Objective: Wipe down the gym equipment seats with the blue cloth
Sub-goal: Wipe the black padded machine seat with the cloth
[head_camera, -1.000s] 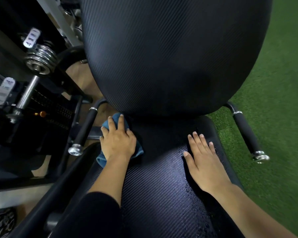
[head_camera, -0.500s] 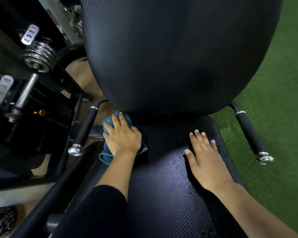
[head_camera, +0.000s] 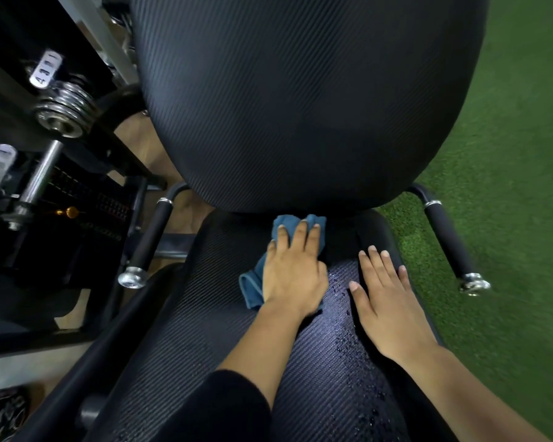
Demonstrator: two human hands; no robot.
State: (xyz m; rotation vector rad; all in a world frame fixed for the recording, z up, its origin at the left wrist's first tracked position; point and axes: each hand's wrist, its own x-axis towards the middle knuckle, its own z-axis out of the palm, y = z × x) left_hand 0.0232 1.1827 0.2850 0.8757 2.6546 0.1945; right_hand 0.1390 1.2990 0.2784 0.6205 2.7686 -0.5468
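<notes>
The blue cloth [head_camera: 251,283] lies on the rear part of the black textured seat [head_camera: 186,330], close under the lower edge of the backrest [head_camera: 300,106]. The left hand [head_camera: 292,275] rests palm down on the cloth, fingers extended and pressed flat, not curled round the fabric. Cloth shows beyond the fingertips and at the left side of the palm.

The right hand [head_camera: 387,301] lies flat on the bare seat surface just beside the left hand, fingers straight and slightly spread, holding nothing. The two hands do not touch.

Water droplets [head_camera: 342,314] cover a strip of the seat between the hands and run on toward the near edge.

A black padded grip with a chrome end cap stands at each side of the seat: the left grip [head_camera: 150,237] and the right grip [head_camera: 449,240]. Green turf flooring [head_camera: 508,154] lies to the right. Chrome weight plates [head_camera: 61,106] on a bar are at the upper left.
</notes>
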